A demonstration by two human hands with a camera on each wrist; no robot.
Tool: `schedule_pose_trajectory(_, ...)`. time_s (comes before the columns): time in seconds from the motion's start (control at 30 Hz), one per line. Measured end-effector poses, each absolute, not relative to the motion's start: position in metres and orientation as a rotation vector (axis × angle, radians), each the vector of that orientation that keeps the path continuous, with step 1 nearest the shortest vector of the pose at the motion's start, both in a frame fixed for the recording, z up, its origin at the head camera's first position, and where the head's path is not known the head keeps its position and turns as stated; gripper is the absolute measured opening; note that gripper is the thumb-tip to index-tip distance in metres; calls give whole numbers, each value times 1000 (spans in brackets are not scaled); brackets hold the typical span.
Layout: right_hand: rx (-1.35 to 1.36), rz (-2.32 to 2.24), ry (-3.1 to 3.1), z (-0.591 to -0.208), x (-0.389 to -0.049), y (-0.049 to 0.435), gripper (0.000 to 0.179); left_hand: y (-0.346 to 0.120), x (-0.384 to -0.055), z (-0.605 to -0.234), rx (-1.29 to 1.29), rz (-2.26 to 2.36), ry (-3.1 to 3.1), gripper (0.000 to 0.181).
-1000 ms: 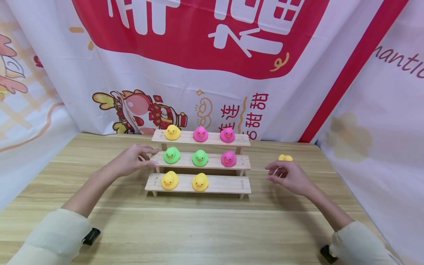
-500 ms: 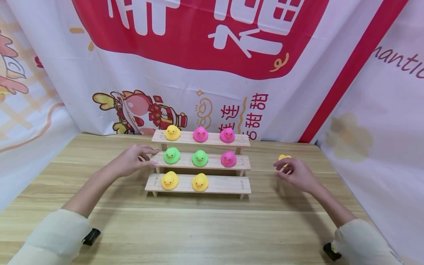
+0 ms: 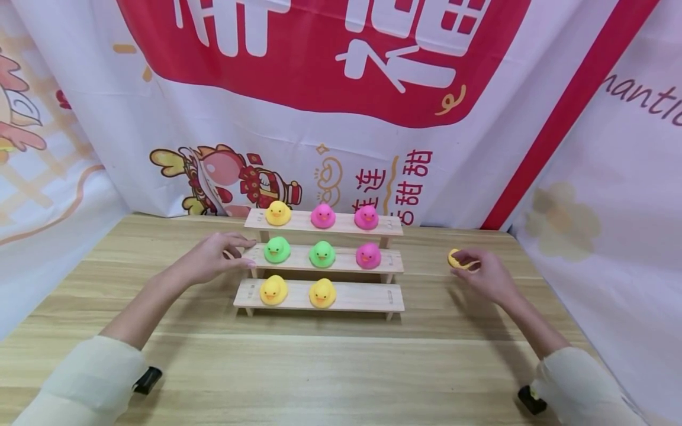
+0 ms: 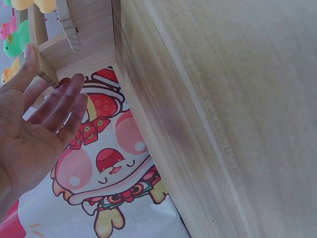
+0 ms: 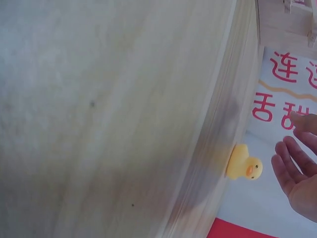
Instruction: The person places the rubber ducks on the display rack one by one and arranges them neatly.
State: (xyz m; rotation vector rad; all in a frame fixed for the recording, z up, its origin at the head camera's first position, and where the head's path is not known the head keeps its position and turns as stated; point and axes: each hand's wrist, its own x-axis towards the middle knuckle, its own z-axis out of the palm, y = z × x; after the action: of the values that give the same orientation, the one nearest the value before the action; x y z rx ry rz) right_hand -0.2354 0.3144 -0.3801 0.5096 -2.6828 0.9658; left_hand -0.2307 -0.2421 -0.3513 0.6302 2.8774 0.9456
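Note:
In the head view, my left hand (image 3: 221, 258) holds the left end of the middle step of a three-step wooden stand (image 3: 341, 288), thumb in front and index finger behind. The left wrist view shows this hand (image 4: 44, 119) with its thumb against the step's end (image 4: 47, 72) and the other fingers spread below. My right hand (image 3: 487, 275) hovers over a yellow rubber duck (image 3: 453, 258) on the table, partly hiding it. In the right wrist view, the loosely bent fingers of that hand (image 5: 299, 173) are apart from the duck (image 5: 243, 163).
Several rubber ducks sit on the stand: a yellow duck (image 3: 278, 213) and two pink on top, two green and a pink duck (image 3: 368, 255) in the middle, two yellow on the bottom step. A printed cloth (image 3: 298, 136) hangs behind the wooden table (image 3: 341, 373).
My right hand has moved right to the yellow duck on the table and now covers part of it. The left hand and the stand have stayed put.

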Motion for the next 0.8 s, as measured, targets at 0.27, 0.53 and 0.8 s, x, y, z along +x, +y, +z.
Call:
schedule_pose_trajectory(0.27,452,778,-2791,-378,-242,323,34,-242,-231,-351,620,936,2874,53)
schedule_pose_trajectory(0.53,420,707,-2884,-379,-250,326,38,-242,-232,-351,625,944,2873,52)
schedule_pose_trajectory(0.8,406,676,-2945,-379,-257,329,39,-242,-231,-351,617,946,2875,52)
